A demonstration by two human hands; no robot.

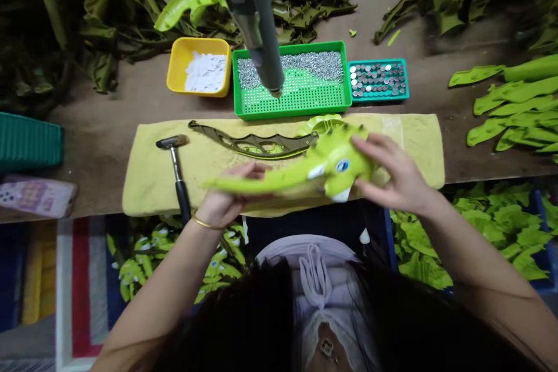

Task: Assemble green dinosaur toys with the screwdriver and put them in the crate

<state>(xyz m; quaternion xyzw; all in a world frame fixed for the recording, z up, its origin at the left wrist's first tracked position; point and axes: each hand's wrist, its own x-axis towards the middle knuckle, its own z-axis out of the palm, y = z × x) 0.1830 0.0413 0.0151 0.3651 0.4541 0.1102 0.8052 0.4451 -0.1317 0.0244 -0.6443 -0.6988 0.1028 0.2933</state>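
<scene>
My hands hold a lime-green plastic toy dinosaur head (pixel 335 168) with a blue eye and a white tooth, just above a yellow towel (pixel 418 151). My left hand (pixel 231 192) grips its long tapered end from below. My right hand (pixel 392 171) spreads over the wider end, fingers on top. Beneath the toy, another green moulded part (pixel 320 124) shows partly. To the left of it, a dark olive cut-out frame (pixel 255 142) lies on the towel. A rubber-headed hammer (pixel 176 174) lies nearest my left hand, its black handle end close to my wrist.
A grey tool column (pixel 261 29) hangs over a green tray of silver rivets (pixel 296 78). Beside it stand a yellow tray of white bits (pixel 176 64) and a teal pegged tray (pixel 378 80). Heaps of green parts lie beyond the bench, at right and below it.
</scene>
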